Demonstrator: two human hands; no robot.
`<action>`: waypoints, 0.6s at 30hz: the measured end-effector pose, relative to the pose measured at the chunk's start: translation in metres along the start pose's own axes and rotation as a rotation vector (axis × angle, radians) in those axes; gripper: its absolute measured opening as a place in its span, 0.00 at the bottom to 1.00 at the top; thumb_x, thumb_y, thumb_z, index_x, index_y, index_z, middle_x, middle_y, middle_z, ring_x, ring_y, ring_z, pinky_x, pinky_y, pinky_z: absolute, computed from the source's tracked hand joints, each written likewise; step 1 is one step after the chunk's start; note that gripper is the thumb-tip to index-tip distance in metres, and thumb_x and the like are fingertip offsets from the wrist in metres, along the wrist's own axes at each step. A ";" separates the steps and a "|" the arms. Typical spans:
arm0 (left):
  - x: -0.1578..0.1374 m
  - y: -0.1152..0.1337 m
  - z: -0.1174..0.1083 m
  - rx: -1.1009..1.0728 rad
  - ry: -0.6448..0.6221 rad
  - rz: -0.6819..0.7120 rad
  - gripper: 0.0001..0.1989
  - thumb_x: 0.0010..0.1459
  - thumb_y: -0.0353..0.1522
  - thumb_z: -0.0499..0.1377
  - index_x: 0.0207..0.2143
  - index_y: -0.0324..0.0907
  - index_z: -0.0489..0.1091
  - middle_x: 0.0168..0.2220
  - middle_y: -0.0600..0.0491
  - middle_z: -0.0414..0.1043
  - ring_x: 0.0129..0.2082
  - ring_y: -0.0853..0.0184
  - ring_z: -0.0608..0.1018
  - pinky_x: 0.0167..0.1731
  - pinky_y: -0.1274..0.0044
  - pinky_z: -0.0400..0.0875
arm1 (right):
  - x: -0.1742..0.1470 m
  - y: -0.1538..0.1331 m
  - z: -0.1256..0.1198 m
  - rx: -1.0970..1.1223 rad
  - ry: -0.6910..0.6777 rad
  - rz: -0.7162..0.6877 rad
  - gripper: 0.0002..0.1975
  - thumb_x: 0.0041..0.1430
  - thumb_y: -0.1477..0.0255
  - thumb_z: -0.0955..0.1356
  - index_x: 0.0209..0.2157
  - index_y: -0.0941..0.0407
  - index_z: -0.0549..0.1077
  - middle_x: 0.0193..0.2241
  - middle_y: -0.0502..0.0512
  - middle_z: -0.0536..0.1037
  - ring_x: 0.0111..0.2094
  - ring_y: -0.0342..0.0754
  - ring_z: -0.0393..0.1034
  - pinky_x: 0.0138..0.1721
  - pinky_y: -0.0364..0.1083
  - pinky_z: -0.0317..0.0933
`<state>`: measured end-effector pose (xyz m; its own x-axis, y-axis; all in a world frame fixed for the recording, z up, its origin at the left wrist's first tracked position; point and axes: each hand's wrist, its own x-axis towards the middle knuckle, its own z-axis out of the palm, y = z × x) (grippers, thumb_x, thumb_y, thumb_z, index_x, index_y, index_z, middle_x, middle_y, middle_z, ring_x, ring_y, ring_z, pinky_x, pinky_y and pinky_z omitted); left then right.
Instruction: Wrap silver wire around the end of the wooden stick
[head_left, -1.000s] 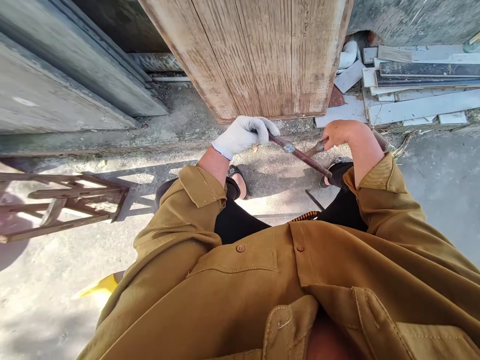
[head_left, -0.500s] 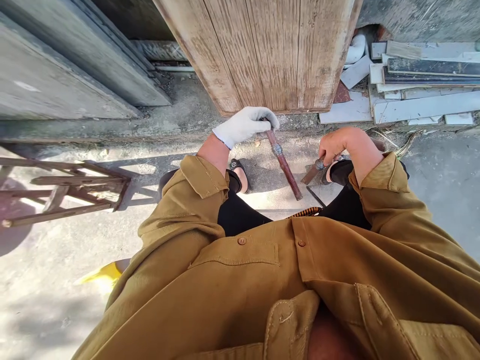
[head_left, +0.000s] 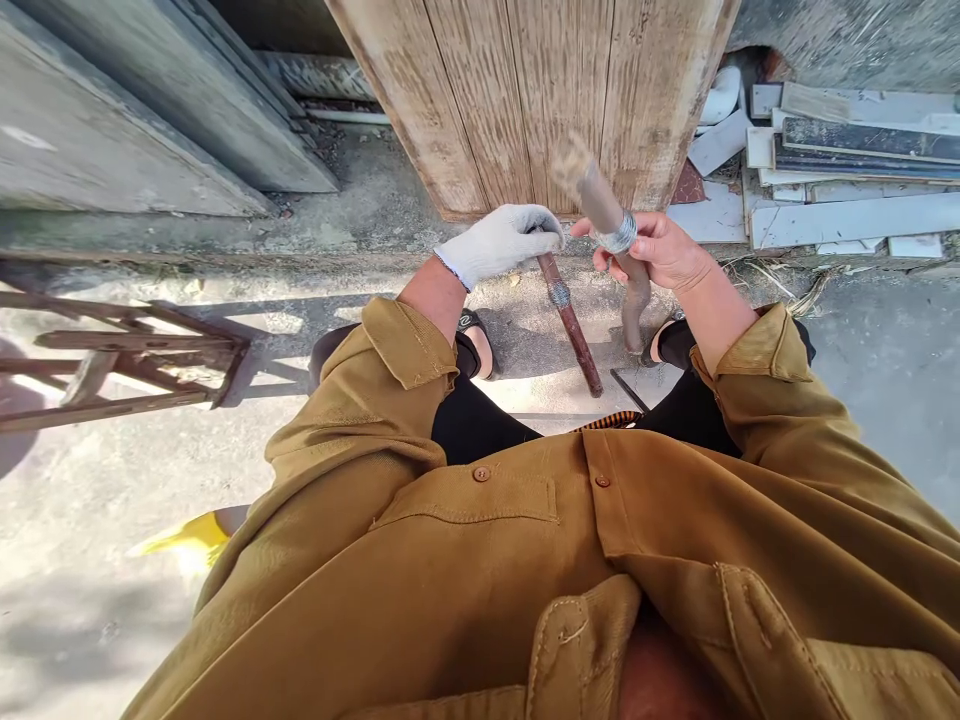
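My left hand [head_left: 502, 243], in a white work glove, is closed around the upper end of a reddish-brown wooden stick [head_left: 579, 345]. Grey wire is wound round the middle of that stick, and its lower end points toward my body. My bare right hand [head_left: 660, 250] grips a paler, crooked wooden stick [head_left: 636, 290] at its band of wound wire [head_left: 619, 232]. This stick is raised at a tilt, its blurred upper end in front of the boards. Some of my right fingers are hidden behind it. The two sticks are apart.
A plank panel [head_left: 525, 100] stands ahead of me. White and dark strips [head_left: 855, 215] are stacked at the right. A wooden frame [head_left: 127, 350] is on the left. A dark thin rod [head_left: 628, 390] lies between my feet, near an orange-and-black striped thing [head_left: 611, 421].
My right hand has come up and inward, lifting the crooked stick from low by my right foot to in front of the panel. My left hand has barely moved.
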<state>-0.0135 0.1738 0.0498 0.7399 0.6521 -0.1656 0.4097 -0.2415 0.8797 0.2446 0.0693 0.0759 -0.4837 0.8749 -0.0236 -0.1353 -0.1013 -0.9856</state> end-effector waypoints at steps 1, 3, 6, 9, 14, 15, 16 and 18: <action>0.001 -0.002 0.003 -0.093 0.020 -0.022 0.11 0.62 0.39 0.63 0.41 0.41 0.76 0.29 0.53 0.67 0.30 0.65 0.74 0.36 0.70 0.72 | 0.002 0.002 0.008 0.058 0.072 0.008 0.37 0.51 0.36 0.79 0.48 0.53 0.82 0.50 0.61 0.84 0.40 0.51 0.78 0.31 0.45 0.68; 0.002 -0.002 0.009 -0.228 0.033 -0.023 0.10 0.62 0.40 0.65 0.38 0.42 0.75 0.27 0.54 0.64 0.32 0.64 0.75 0.38 0.69 0.72 | 0.006 0.003 0.020 0.121 0.166 0.041 0.39 0.47 0.36 0.80 0.48 0.51 0.82 0.51 0.62 0.85 0.45 0.54 0.81 0.29 0.44 0.68; 0.001 0.002 0.016 -0.259 0.045 0.007 0.10 0.60 0.39 0.67 0.34 0.42 0.73 0.26 0.55 0.64 0.34 0.63 0.76 0.39 0.69 0.73 | 0.010 0.002 0.027 0.186 0.155 0.067 0.39 0.44 0.37 0.82 0.48 0.50 0.82 0.53 0.62 0.85 0.50 0.57 0.82 0.28 0.42 0.69; 0.004 0.003 0.022 -0.174 0.087 -0.007 0.11 0.57 0.36 0.69 0.30 0.43 0.71 0.24 0.55 0.64 0.35 0.61 0.76 0.37 0.71 0.72 | 0.012 0.004 0.026 0.233 0.097 0.065 0.38 0.46 0.39 0.83 0.50 0.51 0.82 0.51 0.62 0.86 0.52 0.58 0.82 0.28 0.41 0.70; 0.018 -0.017 0.031 -0.070 0.228 -0.032 0.18 0.59 0.40 0.68 0.25 0.44 0.64 0.22 0.55 0.60 0.35 0.62 0.76 0.37 0.71 0.71 | 0.016 0.007 0.029 0.211 0.117 0.109 0.37 0.46 0.42 0.83 0.50 0.52 0.83 0.50 0.61 0.86 0.52 0.59 0.83 0.26 0.40 0.68; 0.021 -0.021 0.032 -0.091 0.228 -0.047 0.18 0.60 0.42 0.67 0.26 0.44 0.64 0.22 0.55 0.60 0.35 0.62 0.77 0.37 0.71 0.71 | 0.017 0.007 0.031 0.201 0.123 0.122 0.37 0.45 0.42 0.84 0.49 0.52 0.83 0.50 0.62 0.86 0.52 0.59 0.83 0.26 0.40 0.67; 0.023 -0.025 0.034 -0.141 0.215 -0.076 0.18 0.63 0.44 0.65 0.28 0.43 0.65 0.23 0.55 0.60 0.34 0.62 0.77 0.37 0.70 0.71 | 0.017 0.007 0.032 0.193 0.126 0.135 0.38 0.44 0.42 0.84 0.49 0.53 0.83 0.50 0.62 0.86 0.51 0.58 0.83 0.26 0.40 0.66; 0.025 -0.028 0.036 -0.302 0.203 -0.154 0.20 0.68 0.49 0.59 0.33 0.43 0.67 0.24 0.54 0.62 0.33 0.62 0.78 0.36 0.68 0.71 | 0.019 0.008 0.034 0.186 0.127 0.152 0.38 0.43 0.41 0.84 0.47 0.54 0.83 0.50 0.63 0.87 0.49 0.58 0.83 0.25 0.39 0.65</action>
<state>0.0132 0.1709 0.0052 0.5492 0.8004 -0.2405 0.3099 0.0723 0.9480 0.2052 0.0692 0.0735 -0.3994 0.8943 -0.2018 -0.2317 -0.3115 -0.9216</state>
